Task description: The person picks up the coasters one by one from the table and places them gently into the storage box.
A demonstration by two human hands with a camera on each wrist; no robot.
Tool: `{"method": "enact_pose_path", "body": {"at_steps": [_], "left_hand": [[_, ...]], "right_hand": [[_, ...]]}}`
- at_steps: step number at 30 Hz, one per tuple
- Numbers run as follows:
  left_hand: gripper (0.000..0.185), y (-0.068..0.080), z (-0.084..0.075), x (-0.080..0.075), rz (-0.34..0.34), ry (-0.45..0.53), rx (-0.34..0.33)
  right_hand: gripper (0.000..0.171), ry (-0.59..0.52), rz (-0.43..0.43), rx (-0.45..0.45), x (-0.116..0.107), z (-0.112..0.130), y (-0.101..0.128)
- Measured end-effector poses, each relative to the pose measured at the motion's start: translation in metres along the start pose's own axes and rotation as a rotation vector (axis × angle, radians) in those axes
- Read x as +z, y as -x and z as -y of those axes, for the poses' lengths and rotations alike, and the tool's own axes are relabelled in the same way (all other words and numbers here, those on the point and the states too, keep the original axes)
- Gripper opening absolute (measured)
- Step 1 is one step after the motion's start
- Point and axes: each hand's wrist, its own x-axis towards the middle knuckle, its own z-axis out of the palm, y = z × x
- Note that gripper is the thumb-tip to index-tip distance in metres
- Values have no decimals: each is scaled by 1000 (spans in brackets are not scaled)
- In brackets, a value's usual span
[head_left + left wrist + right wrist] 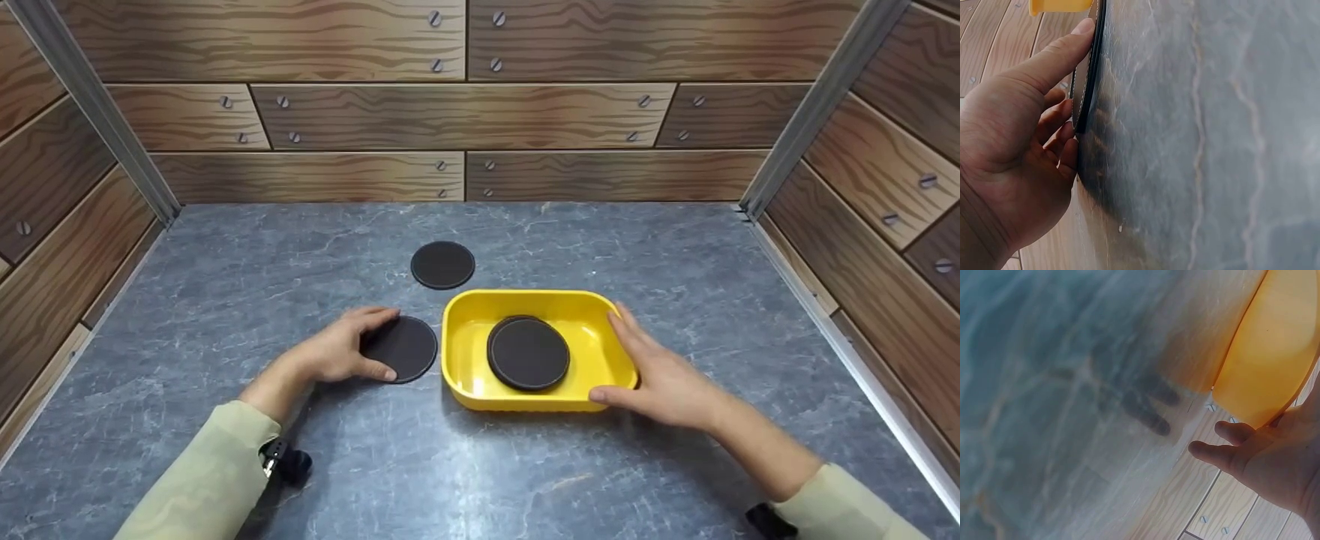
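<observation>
My left hand (pixel 339 346) holds a round black coaster (pixel 405 349) by its edges, thumb at the near side and fingers at the far side. In the left wrist view this stitched coaster (pixel 1087 73) appears edge-on, close to the table surface. A yellow rectangular tub (pixel 454 382) stands just right of it. Inside the tub lie stacked black coasters (pixel 529 352); how many is hidden. My right hand (pixel 667 382) grips the tub's right end, with the thumb at the front rim and fingers along the far right corner. Another black coaster (pixel 442 264) lies flat behind the tub's left corner.
The grey marbled table (pixel 300 255) is enclosed by wood-patterned panels (pixel 465 116) at the back and both sides. Metal posts (pixel 817 112) stand at the back corners. A dark band with a small device (pixel 289 461) sits on the left wrist.
</observation>
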Motion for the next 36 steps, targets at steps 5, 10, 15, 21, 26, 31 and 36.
{"method": "enact_pose_path", "body": {"at_steps": [5,10,15,21,26,31,36], "left_hand": [[102,-1,-1,0,-4,-2,4],[101,0,-1,0,-5,-4,13],[101,0,-1,0,1,-7,2],[101,0,-3,-1,1,-16,2],[100,1,-4,0,-11,-15,10],[100,2,-5,0,-26,-9,21],[98,1,-6,0,-39,-9,31]], "right_hand": [[118,-12,1,-2,0,0,0],[118,-12,3,4,0,0,0],[118,-11,3,3,0,0,0],[118,-18,3,2,-1,0,0],[119,-23,9,8,0,0,-1],[119,-22,9,11,0,1,-1],[119,-13,7,9,-1,1,-1]]}}
